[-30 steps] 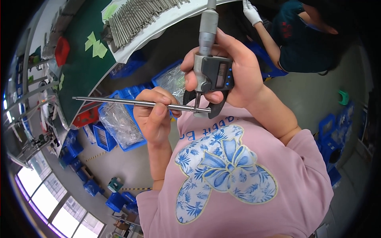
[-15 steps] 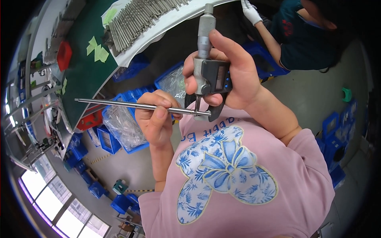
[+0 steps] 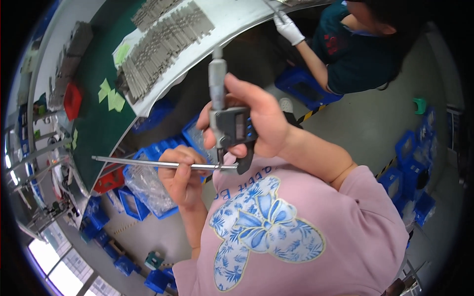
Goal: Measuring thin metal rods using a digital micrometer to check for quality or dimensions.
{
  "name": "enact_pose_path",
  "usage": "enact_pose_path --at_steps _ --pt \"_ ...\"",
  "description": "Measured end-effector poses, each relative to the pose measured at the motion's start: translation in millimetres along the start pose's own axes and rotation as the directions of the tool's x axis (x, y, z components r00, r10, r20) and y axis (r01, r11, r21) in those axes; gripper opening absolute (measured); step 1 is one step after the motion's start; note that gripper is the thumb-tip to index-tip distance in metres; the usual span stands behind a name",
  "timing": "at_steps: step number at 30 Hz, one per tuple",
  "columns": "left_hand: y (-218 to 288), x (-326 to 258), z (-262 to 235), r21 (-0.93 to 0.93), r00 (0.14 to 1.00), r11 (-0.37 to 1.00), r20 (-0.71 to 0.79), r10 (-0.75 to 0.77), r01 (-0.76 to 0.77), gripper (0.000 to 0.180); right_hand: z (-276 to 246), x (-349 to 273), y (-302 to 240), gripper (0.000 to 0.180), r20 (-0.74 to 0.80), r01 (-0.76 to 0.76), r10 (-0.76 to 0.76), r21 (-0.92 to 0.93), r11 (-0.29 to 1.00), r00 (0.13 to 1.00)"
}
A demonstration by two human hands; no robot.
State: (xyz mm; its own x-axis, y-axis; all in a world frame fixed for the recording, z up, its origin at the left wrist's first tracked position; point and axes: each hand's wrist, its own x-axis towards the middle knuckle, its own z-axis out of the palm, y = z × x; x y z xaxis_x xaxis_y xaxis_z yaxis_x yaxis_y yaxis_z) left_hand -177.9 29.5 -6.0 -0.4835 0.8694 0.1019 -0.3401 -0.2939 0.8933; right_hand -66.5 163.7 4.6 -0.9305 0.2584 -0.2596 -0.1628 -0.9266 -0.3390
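Observation:
My right hand (image 3: 264, 118) is closed around a digital micrometer (image 3: 229, 121), which stands nearly upright with its thimble at the top and its display facing up. Pinched between the thumb and fingers of my left hand (image 3: 181, 178) is a thin, shiny metal rod (image 3: 133, 161), lying almost level. The rod's right end sits in the micrometer's frame, by the spindle; blur keeps me from telling whether the jaws touch it. Its other end reaches out left toward the green tabletop (image 3: 94, 130).
Rows of metal rods (image 3: 168, 52) lie on a white sheet on the table, beside pale green paper notes (image 3: 112, 98) and a red bin (image 3: 72, 101). Blue crates (image 3: 133, 203) with clear plastic stand on the floor. A co-worker's white-gloved hand (image 3: 290, 29) is at the table's far edge.
In the picture my hands, the micrometer and the rod have shifted left and down, along with a turn of the view. The grip of both hands is the same. More rods show on the table.

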Motion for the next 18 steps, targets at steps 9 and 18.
enact_pose_path --at_steps 9,18 --pt "-2.4 6.7 -9.8 0.083 0.997 0.997 -0.073 0.013 -0.007 0.012 -17.8 -7.4 -2.3 0.022 -0.018 0.142 -0.203 -0.653 0.744 0.979" --pt "-7.6 15.3 -8.2 0.222 0.996 0.972 -0.009 0.085 -0.081 0.014 -30.3 -21.5 1.5 0.022 -0.114 0.078 -0.202 -0.66 0.748 0.973"
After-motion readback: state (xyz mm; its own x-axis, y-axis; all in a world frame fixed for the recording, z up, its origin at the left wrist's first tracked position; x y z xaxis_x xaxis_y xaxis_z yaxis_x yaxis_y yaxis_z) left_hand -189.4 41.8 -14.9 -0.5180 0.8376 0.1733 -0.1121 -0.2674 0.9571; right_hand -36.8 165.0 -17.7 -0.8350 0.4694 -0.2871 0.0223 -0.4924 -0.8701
